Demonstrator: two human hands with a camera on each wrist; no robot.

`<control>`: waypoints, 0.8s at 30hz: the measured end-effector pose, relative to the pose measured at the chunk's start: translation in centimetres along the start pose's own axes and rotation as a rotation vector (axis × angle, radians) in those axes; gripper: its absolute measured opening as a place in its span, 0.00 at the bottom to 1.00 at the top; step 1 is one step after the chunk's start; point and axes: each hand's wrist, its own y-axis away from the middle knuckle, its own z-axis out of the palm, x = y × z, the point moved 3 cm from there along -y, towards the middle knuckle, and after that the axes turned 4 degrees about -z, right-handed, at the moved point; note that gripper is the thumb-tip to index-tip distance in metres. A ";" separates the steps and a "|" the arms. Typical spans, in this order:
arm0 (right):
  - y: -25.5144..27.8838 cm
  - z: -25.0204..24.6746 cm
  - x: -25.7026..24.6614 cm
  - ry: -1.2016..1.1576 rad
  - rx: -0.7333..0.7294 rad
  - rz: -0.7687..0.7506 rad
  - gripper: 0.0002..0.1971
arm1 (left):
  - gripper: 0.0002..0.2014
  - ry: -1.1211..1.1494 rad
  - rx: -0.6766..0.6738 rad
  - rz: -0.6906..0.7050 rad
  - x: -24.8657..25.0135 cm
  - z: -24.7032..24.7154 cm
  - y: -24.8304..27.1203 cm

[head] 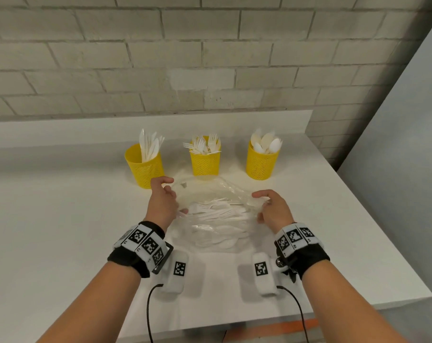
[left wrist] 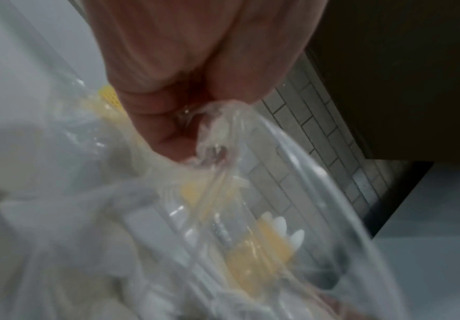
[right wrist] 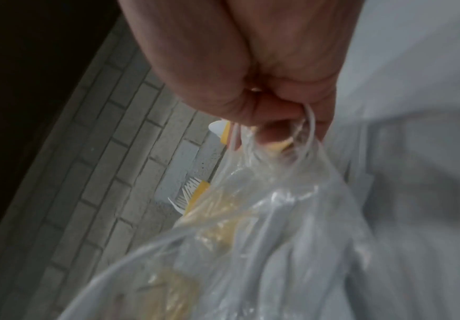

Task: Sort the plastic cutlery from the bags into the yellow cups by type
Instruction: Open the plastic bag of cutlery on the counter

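Observation:
A clear plastic bag (head: 215,206) of white forks and spoons lies on the white table (head: 61,219) in front of three yellow mesh cups. My left hand (head: 164,196) pinches the bag's left edge (left wrist: 212,138), and my right hand (head: 269,206) grips its right edge (right wrist: 286,147); the bag's mouth is stretched between them. The left cup (head: 144,167) holds knives, the middle cup (head: 205,159) holds forks and the right cup (head: 262,162) holds spoons. Both wrist views are blurred and show curled fingers bunching the film.
A brick wall (head: 210,58) rises behind the table. The table's right edge (head: 373,219) runs diagonally, with a grey panel (head: 395,144) beyond it. Cables hang from both wrist units near the front edge.

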 end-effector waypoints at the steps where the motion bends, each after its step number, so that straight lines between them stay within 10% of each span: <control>1: 0.0 0.1 0.0 -0.086 -0.011 0.039 0.22 | 0.09 0.016 0.009 -0.016 0.1 0.2 0.1; 6: 0.0 0.6 1.1 -0.018 -0.121 0.151 0.27 | 0.30 -0.292 -0.113 0.006 -0.9 0.9 0.4; 16: -1.3 -3.7 0.5 0.371 0.099 0.087 0.09 | 0.04 -0.773 0.202 0.342 -0.3 -3.1 0.1; 24: -1.0 -4.7 -1.6 0.464 0.000 -0.146 0.18 | 0.10 -0.580 0.073 0.301 1.2 -2.3 0.4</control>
